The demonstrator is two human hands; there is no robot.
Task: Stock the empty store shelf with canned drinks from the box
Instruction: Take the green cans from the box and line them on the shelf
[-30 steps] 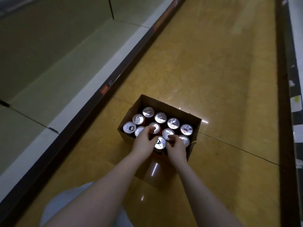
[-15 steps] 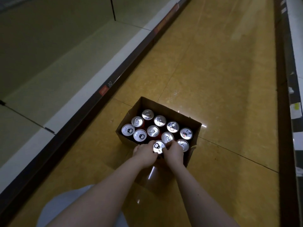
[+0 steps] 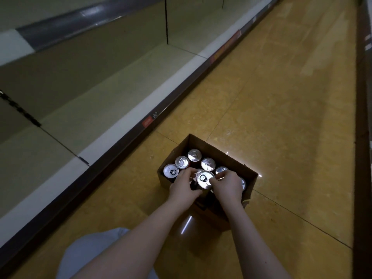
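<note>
Since a second ago, when both hands were pressed low among the can tops, one silver-topped drink can (image 3: 205,179) has come up between them and now stands higher than its neighbours, over the near side of the open brown cardboard box (image 3: 227,159). Both hands clasp it: the left hand (image 3: 184,187) wraps its left side with fingers curled round the dark body, and the right hand (image 3: 228,185) closes on its right side, fingertips at the rim. Its pull tab faces up, and the can sits roughly upright.

Other silver-topped cans (image 3: 182,162) remain packed in the box, their lids showing along the far and left walls; several lie partly hidden under the hands, so how many are left is hard to count. The box rests on the glossy yellow tiled floor (image 3: 281,117), close to the base of the long pale green store shelf (image 3: 112,91) that runs along the left. That shelf's board is bare, and a dark front rail (image 3: 181,91) with a small red price tag (image 3: 147,122) lines its edge near the box's far left corner. Part of the person's pale trouser leg (image 3: 86,254) shows at the bottom edge, beneath the left forearm.
</note>
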